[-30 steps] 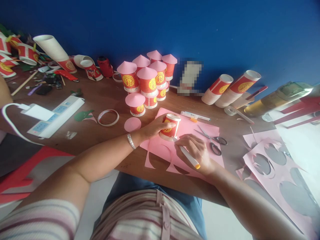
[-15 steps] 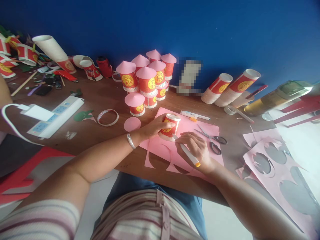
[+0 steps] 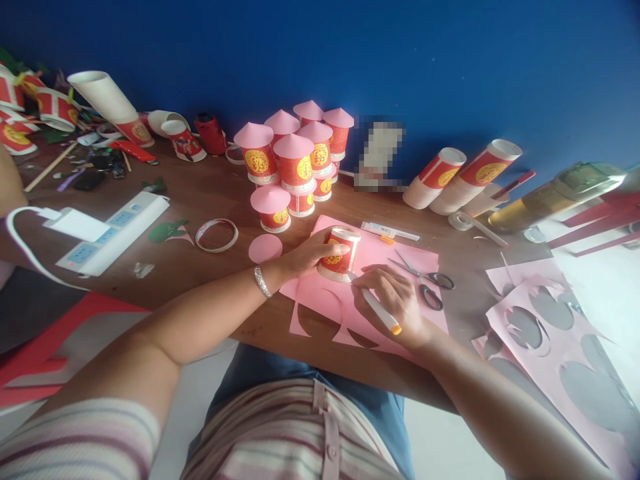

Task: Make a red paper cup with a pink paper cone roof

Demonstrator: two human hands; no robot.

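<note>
My left hand (image 3: 307,257) is wrapped round a red paper cup (image 3: 341,252) standing upside down on a pink paper sheet (image 3: 380,263). My right hand (image 3: 395,300) grips a white pen with an orange end (image 3: 379,311); its tip touches the paper at the cup's base. The sheet has round holes cut along its near edge. A loose pink paper disc (image 3: 265,248) lies to the left of the cup.
Several red cups with pink cone lids (image 3: 295,160) are stacked behind. Scissors (image 3: 425,280), a marker (image 3: 390,232), a tape ring (image 3: 216,235), a white power strip (image 3: 110,233), cup stacks (image 3: 460,177) and cut pink sheets (image 3: 555,333) lie around on the brown table (image 3: 210,193).
The pen tip in my right hand has crept a little leftward round the cup's base. My left hand and the cup have hardly moved.
</note>
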